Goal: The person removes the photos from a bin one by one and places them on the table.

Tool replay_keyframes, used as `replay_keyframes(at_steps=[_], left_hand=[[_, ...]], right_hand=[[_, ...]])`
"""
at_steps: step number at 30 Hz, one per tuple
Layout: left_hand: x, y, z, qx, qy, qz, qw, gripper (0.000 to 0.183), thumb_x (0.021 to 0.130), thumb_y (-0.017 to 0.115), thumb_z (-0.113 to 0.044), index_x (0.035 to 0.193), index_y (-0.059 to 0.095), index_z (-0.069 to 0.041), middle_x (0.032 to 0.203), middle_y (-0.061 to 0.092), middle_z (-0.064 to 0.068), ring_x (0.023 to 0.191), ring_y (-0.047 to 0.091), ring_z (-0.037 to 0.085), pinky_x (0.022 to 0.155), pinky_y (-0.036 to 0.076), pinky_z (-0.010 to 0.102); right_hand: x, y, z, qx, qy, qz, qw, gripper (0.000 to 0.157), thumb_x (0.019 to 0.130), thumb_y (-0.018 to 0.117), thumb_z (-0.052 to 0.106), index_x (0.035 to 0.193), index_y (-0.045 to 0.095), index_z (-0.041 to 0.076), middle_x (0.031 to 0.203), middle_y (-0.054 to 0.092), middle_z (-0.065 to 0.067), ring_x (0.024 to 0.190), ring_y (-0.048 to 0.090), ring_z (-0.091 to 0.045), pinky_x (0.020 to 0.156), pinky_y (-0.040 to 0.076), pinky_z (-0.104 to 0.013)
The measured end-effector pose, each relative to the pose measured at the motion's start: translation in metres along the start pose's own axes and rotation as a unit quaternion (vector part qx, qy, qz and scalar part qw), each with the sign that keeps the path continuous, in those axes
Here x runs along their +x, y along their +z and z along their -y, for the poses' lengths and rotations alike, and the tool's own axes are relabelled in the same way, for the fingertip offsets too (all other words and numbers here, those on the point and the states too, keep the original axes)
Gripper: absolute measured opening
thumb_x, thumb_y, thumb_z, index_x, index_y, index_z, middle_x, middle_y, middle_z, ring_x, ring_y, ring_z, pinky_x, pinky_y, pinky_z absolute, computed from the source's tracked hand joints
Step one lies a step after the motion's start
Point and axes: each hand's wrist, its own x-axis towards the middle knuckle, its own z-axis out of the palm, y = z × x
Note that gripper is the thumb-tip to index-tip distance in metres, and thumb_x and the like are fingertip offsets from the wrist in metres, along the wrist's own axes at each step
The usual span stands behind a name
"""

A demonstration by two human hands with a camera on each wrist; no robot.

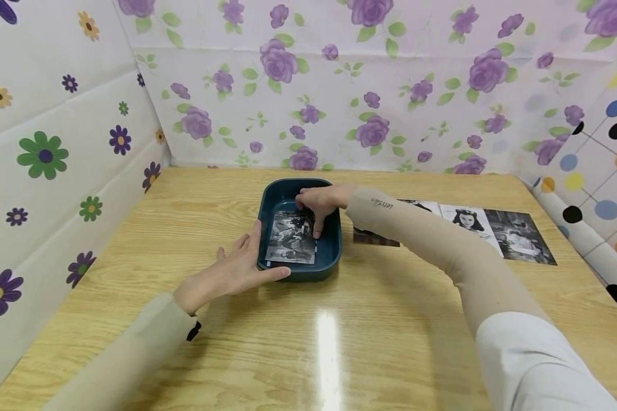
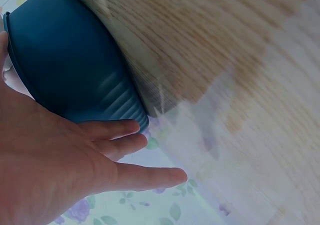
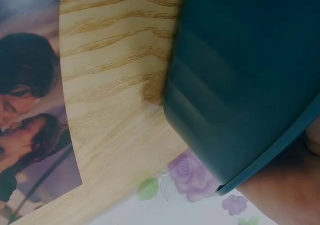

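In the head view a dark blue-green plastic bin (image 1: 301, 275) stands on the table. A black-and-white photo (image 1: 290, 240) lies inside it, with the edge of something beneath showing. My left hand (image 1: 231, 267) rests against the bin's left side, thumb at the front rim. The left wrist view shows its straight fingers (image 2: 165, 177) beside the bin's outer wall (image 2: 70, 55). Over the right rim reaches my right hand (image 1: 323, 204), its bent fingers and thumb at the photo's right edge. Whether they pinch the photo cannot be made out; the rim hides them in the right wrist view.
Right of the bin, a row of photos includes a portrait (image 1: 468, 222) and a dark scene (image 1: 520, 237); my right forearm covers part of it. A colour photo (image 3: 30, 115) of two faces lies beside the bin. Flowered sheets (image 1: 308, 85) stand behind and left.
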Motion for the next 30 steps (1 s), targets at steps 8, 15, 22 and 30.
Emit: replay_keyframes(at_steps=[8,15,22,30], left_hand=[[-0.002,-0.002,-0.001,-0.005,-0.001,-0.007,1.0,0.122,0.08,0.052,-0.078,0.153,-0.021,-0.012,0.162,0.011,0.017,0.151,0.007,0.037,0.104,0.001,0.079],[-0.002,-0.001,-0.001,-0.006,-0.002,-0.002,1.0,0.124,0.077,0.049,-0.082,0.152,-0.023,-0.013,0.163,0.009,0.016,0.151,0.005,0.036,0.105,0.0,0.079],[-0.001,0.001,-0.002,-0.009,-0.004,-0.003,0.9999,0.123,0.079,0.051,-0.079,0.152,-0.023,-0.014,0.163,0.009,0.016,0.151,0.005,0.036,0.105,0.0,0.078],[0.0,0.001,-0.002,-0.013,-0.005,-0.005,0.9999,0.122,0.08,0.053,-0.077,0.152,-0.022,-0.013,0.163,0.01,0.016,0.151,0.006,0.037,0.105,-0.001,0.079]], right_hand=[[0.002,0.002,0.003,-0.005,0.005,0.0,1.0,0.076,0.068,0.087,0.042,0.125,0.047,0.011,0.124,0.046,-0.009,0.104,0.044,-0.022,0.091,0.041,-0.035],[0.002,-0.002,0.003,0.012,0.024,0.038,0.999,0.088,0.072,0.082,0.048,0.138,0.039,0.01,0.136,0.045,-0.012,0.122,0.046,-0.024,0.104,0.041,-0.038],[0.007,0.006,0.008,-0.03,0.06,0.018,0.998,0.102,0.069,0.079,0.06,0.143,0.033,0.007,0.14,0.044,-0.013,0.131,0.042,-0.028,0.11,0.037,-0.041],[0.002,0.006,0.01,0.015,0.049,-0.016,0.999,0.096,0.066,0.085,0.051,0.135,0.033,0.007,0.133,0.042,-0.013,0.123,0.043,-0.026,0.108,0.036,-0.039]])
